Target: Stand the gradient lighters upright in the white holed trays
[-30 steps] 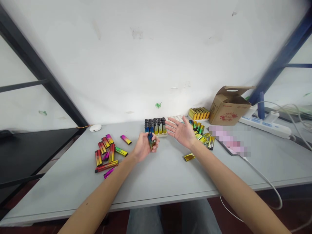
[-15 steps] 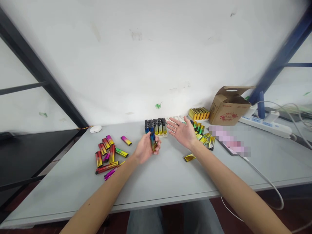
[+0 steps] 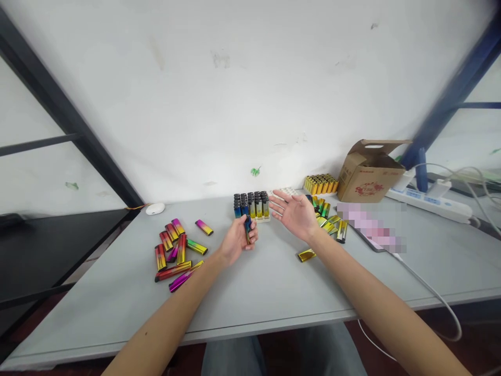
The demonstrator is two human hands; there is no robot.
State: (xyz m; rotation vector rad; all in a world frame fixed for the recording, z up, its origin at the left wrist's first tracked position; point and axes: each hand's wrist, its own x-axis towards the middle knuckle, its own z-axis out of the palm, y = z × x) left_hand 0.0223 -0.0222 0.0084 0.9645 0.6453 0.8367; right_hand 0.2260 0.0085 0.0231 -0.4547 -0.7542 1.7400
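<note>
My left hand point(image 3: 235, 240) is closed around a blue lighter point(image 3: 248, 227), held upright with its lower part between the fingers. Just behind it, several black-topped lighters point(image 3: 250, 204) in blue and yellow stand in rows in a white tray point(image 3: 264, 220). My right hand point(image 3: 295, 215) is open, palm up with the fingers stretched out to the left, and nothing lies in it. It partly hides a second white tray point(image 3: 287, 191) with holes. Beneath and beside the right forearm lie loose yellow and green lighters point(image 3: 331, 225), and one gold lighter point(image 3: 306, 255) nearer the front.
Loose red, purple and yellow lighters point(image 3: 181, 248) lie on the left of the grey table point(image 3: 250, 303). A white case point(image 3: 155, 209) sits behind them. At the back right are upright yellow cylinders point(image 3: 321, 184), an open cardboard box point(image 3: 364, 177), a power strip point(image 3: 434, 203) and a cabled phone point(image 3: 368, 230).
The lighter in my left hand has turned a little, showing less of its yellow end. My right hand stays open, its fingers slightly more tilted. The view has shifted slightly.
</note>
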